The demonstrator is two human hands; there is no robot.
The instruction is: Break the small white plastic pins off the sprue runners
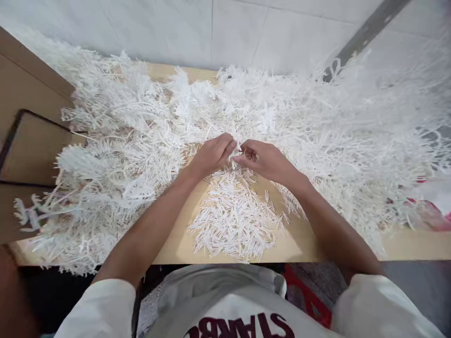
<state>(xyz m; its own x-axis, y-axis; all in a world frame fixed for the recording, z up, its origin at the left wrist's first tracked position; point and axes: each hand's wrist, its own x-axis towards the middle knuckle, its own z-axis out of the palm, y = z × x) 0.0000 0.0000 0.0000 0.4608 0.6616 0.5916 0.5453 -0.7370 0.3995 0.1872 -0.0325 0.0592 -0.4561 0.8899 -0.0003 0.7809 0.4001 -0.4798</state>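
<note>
My left hand (213,155) and my right hand (266,159) meet over the middle of a wooden table (299,239). Both have their fingers pinched together on a small white plastic piece (238,154) between them. Just below my hands lies a pile of short loose white sticks (234,216). A big heap of white plastic comb-like strips (141,136) surrounds my hands on the left, behind and on the right.
A brown cardboard box (31,145) with a dark-edged flap stands at the left. A white tiled wall (211,28) rises behind the table. A red and white bag (430,211) lies at the right edge. The table's front edge runs close to my body.
</note>
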